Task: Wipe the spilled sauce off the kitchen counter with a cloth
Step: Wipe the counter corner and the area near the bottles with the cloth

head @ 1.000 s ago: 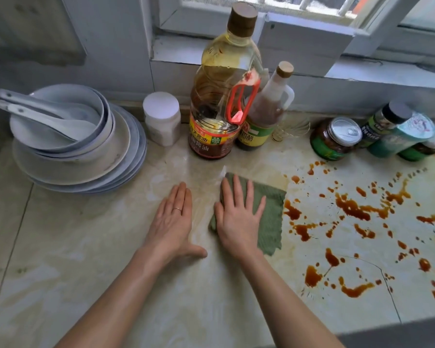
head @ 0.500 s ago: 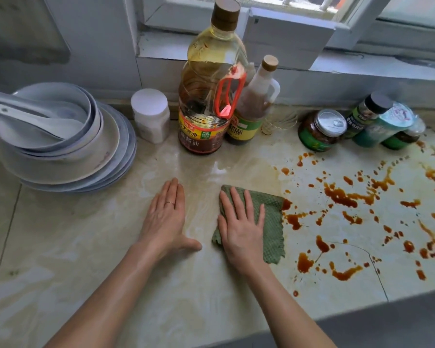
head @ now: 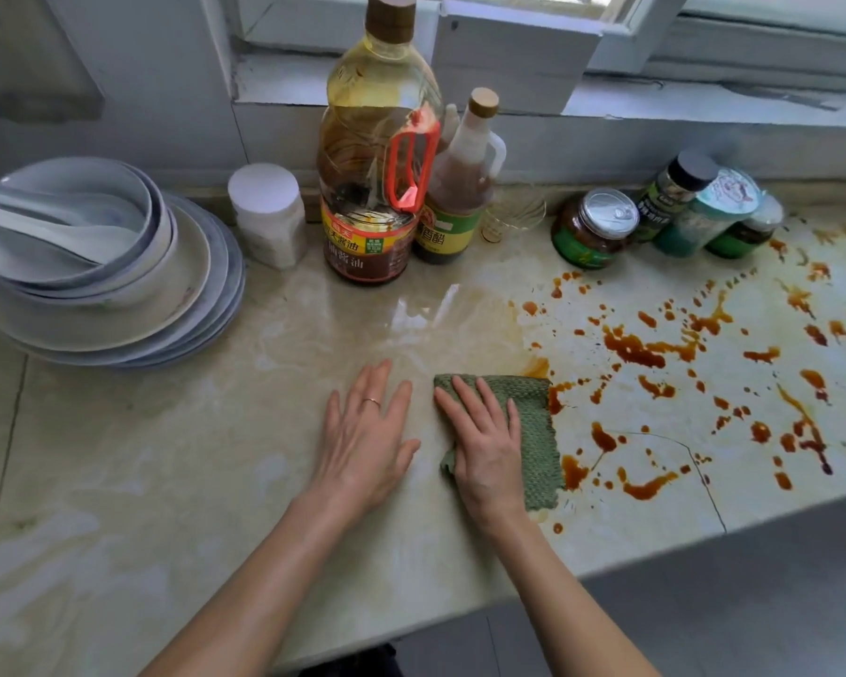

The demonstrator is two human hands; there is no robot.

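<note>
A folded green cloth [head: 533, 432] lies flat on the pale marble counter [head: 167, 481]. My right hand [head: 482, 444] presses down on the cloth's left half, fingers spread and pointing away from me. My left hand [head: 365, 434] rests flat on bare counter just left of the cloth, with a ring on one finger. Brown sauce [head: 641, 349] is spattered in drops and streaks over the counter to the right of the cloth, and the cloth's right edge touches the nearest drops. A faint yellowish smear [head: 504, 329] marks the counter above the cloth.
A big oil bottle [head: 379, 153] with a red handle and a vinegar bottle [head: 460, 188] stand at the back. Left of them is a white jar [head: 267, 215] and stacked plates, bowls and spoons [head: 94, 266]. Several jars [head: 597, 227] lie at back right. The counter's front edge [head: 655, 554] runs near.
My right hand has drawn the cloth toward me along the left border of the spill, leaving a faint smear behind. My left hand has stayed flat beside it.
</note>
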